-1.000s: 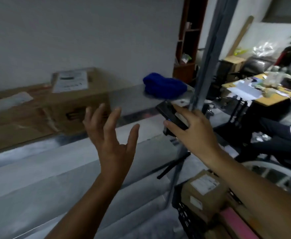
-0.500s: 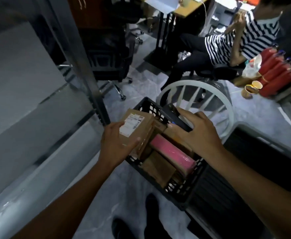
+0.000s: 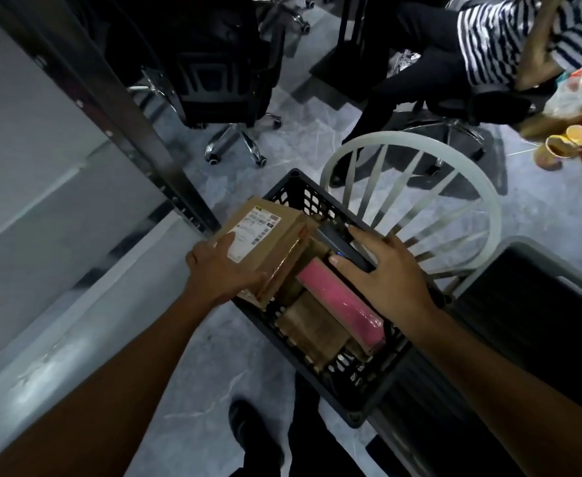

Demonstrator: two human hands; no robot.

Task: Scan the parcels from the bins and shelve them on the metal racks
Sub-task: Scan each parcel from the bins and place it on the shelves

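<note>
Metal rack (image 3: 117, 139): dark upright post and pale shelves, left side of view, running diagonally.

White chair (image 3: 420, 201): spindle back, standing on the floor just behind the crate.

Black crate (image 3: 362, 383): perforated plastic bin on the grey marbled floor, beside the rack's post; holds several parcels.

Cardboard parcel (image 3: 269, 242): brown box with a white shipping label on top, at the crate's left end, tilted and raised above the rim.

Pink parcel (image 3: 341, 304): long wrapped roll lying in the crate, right of the box.

Small brown parcel (image 3: 313, 332): flat carton in the crate, just beside the pink roll.

Left hand (image 3: 220, 270): grasping the labelled box, thumb on the label.

Right hand (image 3: 386, 273): closed around a dark handheld scanner (image 3: 338, 239), held over the crate.
</note>
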